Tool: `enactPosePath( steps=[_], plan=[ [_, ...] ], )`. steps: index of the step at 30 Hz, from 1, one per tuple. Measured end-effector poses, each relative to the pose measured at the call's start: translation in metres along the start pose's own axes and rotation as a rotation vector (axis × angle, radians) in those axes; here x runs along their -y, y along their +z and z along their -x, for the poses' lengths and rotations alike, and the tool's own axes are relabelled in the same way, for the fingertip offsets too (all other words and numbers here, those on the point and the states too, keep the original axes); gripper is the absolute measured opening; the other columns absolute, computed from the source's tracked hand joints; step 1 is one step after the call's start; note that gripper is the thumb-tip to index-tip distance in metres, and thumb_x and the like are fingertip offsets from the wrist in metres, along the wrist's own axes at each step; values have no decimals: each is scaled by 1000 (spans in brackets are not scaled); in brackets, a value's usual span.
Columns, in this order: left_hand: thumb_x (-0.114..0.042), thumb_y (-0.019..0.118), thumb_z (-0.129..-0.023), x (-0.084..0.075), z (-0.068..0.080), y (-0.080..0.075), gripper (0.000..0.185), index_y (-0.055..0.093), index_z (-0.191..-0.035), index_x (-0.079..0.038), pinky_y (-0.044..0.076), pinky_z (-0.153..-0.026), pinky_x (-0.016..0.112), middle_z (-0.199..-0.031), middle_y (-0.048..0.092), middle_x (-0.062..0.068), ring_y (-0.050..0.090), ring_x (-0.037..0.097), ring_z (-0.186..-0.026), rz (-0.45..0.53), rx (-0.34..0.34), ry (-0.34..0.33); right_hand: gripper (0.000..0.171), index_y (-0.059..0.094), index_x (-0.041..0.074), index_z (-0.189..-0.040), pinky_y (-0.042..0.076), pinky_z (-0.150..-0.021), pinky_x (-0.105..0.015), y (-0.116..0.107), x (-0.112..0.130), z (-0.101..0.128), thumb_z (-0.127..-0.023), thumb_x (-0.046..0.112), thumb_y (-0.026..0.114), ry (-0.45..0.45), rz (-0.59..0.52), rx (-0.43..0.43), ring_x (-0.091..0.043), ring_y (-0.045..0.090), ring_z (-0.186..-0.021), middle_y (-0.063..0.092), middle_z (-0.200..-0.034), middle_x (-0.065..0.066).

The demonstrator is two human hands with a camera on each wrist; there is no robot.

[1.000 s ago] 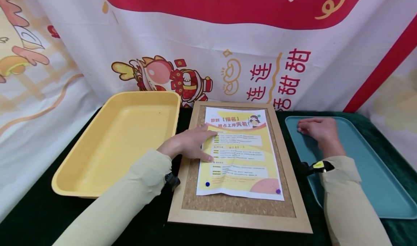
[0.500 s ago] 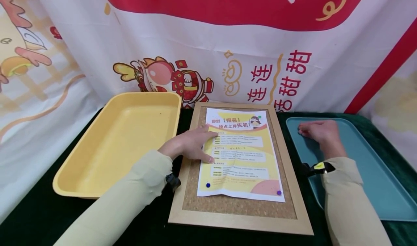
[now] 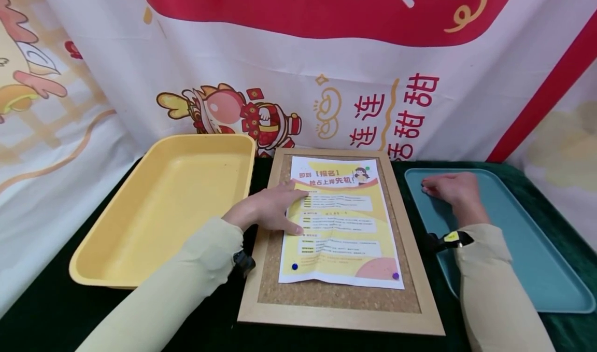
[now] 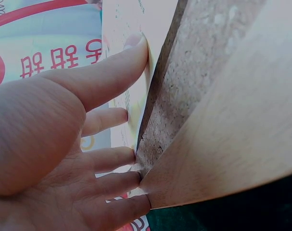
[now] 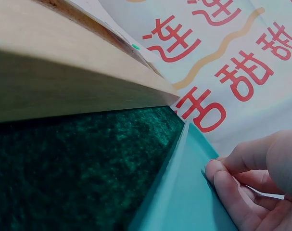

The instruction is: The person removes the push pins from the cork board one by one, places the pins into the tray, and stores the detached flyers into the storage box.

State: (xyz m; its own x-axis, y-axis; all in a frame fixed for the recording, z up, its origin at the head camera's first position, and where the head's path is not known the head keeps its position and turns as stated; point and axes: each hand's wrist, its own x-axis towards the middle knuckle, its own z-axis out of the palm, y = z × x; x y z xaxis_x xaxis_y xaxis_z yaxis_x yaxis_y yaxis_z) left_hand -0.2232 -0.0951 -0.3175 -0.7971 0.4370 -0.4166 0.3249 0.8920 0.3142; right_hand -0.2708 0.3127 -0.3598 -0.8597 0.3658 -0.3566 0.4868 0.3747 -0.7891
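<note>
A printed yellow-and-white flyer (image 3: 342, 227) lies on a wood-framed cork board (image 3: 322, 297). Blue (image 3: 295, 266) and purple (image 3: 395, 276) pushpins sit at its lower corners, a green pushpin (image 3: 367, 168) at its upper right. My left hand (image 3: 270, 207) rests with spread fingers on the flyer's left edge and the board frame; the left wrist view shows thumb (image 4: 136, 53) and fingers nearly straight. Over the far left corner of the teal tray (image 3: 508, 238), my right hand (image 3: 457, 194) pinches a small dark pushpin (image 5: 204, 170), mostly hidden by the fingertips.
To the left of the board stands a deep yellow tray (image 3: 186, 196). Dark green cloth (image 3: 196, 326) covers the table. A printed white-and-red backdrop (image 3: 280, 56) hangs right behind the board and trays.
My right fingertips have drawn together at the tray's far left corner, and a small dark spot now shows at them. My left hand stays on the flyer. The head view shifts slightly.
</note>
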Motion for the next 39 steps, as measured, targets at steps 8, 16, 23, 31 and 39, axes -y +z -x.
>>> enactPosePath(
  steps=[8,16,23,31,39],
  plan=[
    [-48,75,-97,0,0,0,89,29,-170,-24,13,-135,57,-181,6,9,4,34,-169,13,5,-9,44,65,10,-146,55,-71,-17,1,-2,-3,-108,30,64,-4,5,-19,-1,71,-74,66,-66,24],
    [-47,75,-97,1,2,0,89,29,-170,-24,13,-136,56,-181,5,8,4,33,-169,12,6,-17,46,64,9,-147,56,-73,-18,3,-1,-5,-107,32,65,-9,-1,-15,-1,70,-73,65,-67,23],
    [-46,76,-97,0,3,0,89,29,-170,-24,12,-136,55,-181,4,10,3,33,-169,18,10,-2,51,63,9,-149,50,-79,-20,1,0,-4,-106,37,66,30,4,-17,-3,70,-74,67,-65,21],
    [-46,76,-97,1,1,0,89,29,-170,-24,12,-136,55,-181,4,9,3,33,-169,17,10,-4,50,64,9,-147,50,-92,-27,3,0,-3,-105,37,66,19,21,-18,-6,69,-80,68,-68,20],
    [-47,76,-97,1,0,0,89,29,-170,-24,13,-136,55,-181,5,9,5,32,-169,12,10,-5,50,65,8,-145,50,-90,-26,3,1,-4,-105,38,66,21,15,-13,-6,70,-79,69,-69,19]
  ],
)
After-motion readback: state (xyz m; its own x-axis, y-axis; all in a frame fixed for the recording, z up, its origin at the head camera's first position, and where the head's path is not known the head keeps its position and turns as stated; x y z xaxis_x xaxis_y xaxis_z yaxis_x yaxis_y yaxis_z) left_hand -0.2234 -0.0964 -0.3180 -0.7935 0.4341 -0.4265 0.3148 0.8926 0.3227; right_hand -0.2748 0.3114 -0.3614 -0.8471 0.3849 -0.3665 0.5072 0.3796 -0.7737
